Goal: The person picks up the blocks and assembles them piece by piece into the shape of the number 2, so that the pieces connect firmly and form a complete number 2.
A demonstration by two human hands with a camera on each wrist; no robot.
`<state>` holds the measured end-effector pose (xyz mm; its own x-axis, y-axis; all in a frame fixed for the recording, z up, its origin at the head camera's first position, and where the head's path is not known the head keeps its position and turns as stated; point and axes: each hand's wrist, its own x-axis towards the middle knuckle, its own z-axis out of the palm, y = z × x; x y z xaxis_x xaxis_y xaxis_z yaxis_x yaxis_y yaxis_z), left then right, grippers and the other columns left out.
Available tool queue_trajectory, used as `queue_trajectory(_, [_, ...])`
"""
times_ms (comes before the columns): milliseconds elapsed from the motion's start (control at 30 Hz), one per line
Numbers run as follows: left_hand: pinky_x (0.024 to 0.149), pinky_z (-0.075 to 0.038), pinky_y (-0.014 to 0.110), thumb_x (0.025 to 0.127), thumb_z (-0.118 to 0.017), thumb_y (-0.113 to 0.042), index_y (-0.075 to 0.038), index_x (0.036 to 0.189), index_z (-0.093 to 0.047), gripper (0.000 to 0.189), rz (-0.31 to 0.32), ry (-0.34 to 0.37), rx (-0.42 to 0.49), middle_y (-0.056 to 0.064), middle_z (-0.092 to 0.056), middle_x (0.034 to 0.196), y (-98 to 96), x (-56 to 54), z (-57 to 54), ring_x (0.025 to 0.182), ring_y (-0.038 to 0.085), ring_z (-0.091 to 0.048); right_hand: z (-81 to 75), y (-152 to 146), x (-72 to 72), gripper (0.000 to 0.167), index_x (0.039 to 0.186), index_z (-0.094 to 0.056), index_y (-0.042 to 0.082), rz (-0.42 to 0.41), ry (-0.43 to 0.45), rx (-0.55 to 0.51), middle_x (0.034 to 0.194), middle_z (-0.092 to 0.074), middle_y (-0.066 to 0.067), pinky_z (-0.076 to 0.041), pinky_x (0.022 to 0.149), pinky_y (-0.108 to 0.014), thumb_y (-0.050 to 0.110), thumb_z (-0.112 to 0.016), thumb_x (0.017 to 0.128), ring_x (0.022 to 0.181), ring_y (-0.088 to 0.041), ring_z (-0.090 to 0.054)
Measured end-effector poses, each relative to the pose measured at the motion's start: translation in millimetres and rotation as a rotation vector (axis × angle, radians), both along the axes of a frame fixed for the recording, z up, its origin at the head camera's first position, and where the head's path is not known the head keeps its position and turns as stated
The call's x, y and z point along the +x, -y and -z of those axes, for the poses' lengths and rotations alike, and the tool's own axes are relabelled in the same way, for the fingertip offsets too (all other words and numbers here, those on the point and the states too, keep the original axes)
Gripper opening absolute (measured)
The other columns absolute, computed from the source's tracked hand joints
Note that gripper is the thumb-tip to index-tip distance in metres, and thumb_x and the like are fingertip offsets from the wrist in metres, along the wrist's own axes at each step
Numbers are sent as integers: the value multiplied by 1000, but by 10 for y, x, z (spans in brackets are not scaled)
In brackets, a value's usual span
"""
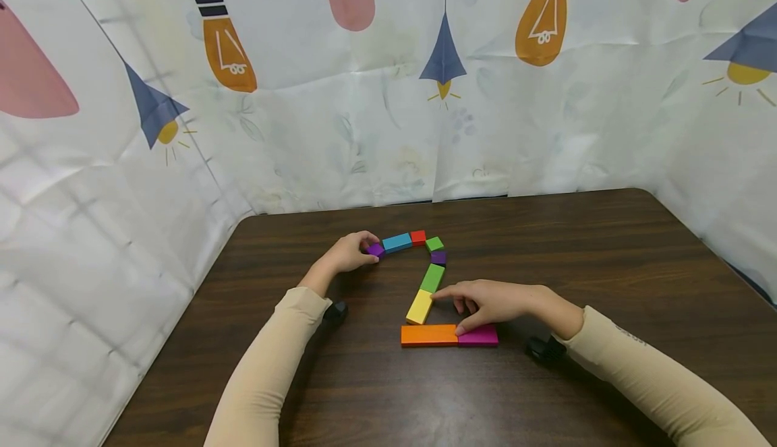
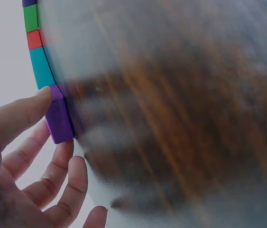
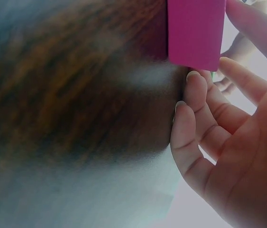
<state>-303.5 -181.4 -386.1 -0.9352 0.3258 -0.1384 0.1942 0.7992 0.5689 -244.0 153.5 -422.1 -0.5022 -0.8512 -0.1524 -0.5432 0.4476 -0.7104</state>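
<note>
On the dark table, colored blocks form an outline like the figure 2. At its upper left end, my left hand [image 1: 350, 253] pinches a purple block [image 2: 59, 119] between thumb and fingers. That block meets a blue block [image 1: 397, 243], followed by a red block [image 1: 418, 238], a green block [image 1: 434, 244] and a dark purple block [image 1: 438, 257]. Below come a longer green block [image 1: 433, 278] and a yellow block [image 1: 419, 307]. My right hand [image 1: 494, 302] touches the yellow block with its index finger. Its thumb rests where an orange block [image 1: 429, 336] meets a magenta block [image 1: 479, 336].
The brown wooden table [image 1: 577, 245] has a rounded far right corner. A white curtain [image 1: 364, 130] printed with lamps and bulbs hangs behind it and along the sides. Each wrist wears a black camera, one [image 1: 336, 312] on the left and another [image 1: 544, 349] on the right.
</note>
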Motion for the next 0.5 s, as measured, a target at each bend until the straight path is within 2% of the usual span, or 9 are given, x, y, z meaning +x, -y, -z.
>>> queue_trajectory(67, [88, -52, 43, 97, -73, -13, -2, 135, -58, 43, 4, -7, 1, 20, -63, 119, 3, -2, 6, 98, 32, -59, 184, -44, -113, 71, 153, -47, 34, -19, -9, -18, 100, -56, 7, -45, 66, -26, 55, -74, 91, 77, -10, -52])
queue_trajectory(167, [92, -51, 46, 96, -73, -11, -1, 135, -58, 42, 8, -22, 6, 20, -63, 118, 6, -3, 14, 101, 33, -60, 353, -75, -218, 72, 152, -44, 42, -20, -18, -6, 101, -57, 7, -46, 65, -26, 58, -74, 89, 78, -11, -54])
queue_trajectory(367, [97, -49, 48, 96, -73, -9, -1, 134, -59, 41, 2, -29, 22, 20, -63, 119, 6, -6, 15, 107, 35, -59, 404, -87, -257, 73, 152, -43, 46, -10, -18, 18, 102, -58, 8, -47, 66, -27, 60, -75, 87, 79, -13, -55])
queue_trajectory(500, [98, -48, 48, 96, -72, -10, -2, 135, -59, 42, 1, -29, 21, 20, -63, 120, 9, -8, 12, 108, 35, -59, 355, -81, -225, 71, 153, -44, 41, -16, -19, 7, 102, -57, 7, -46, 66, -27, 54, -75, 90, 79, -12, -54])
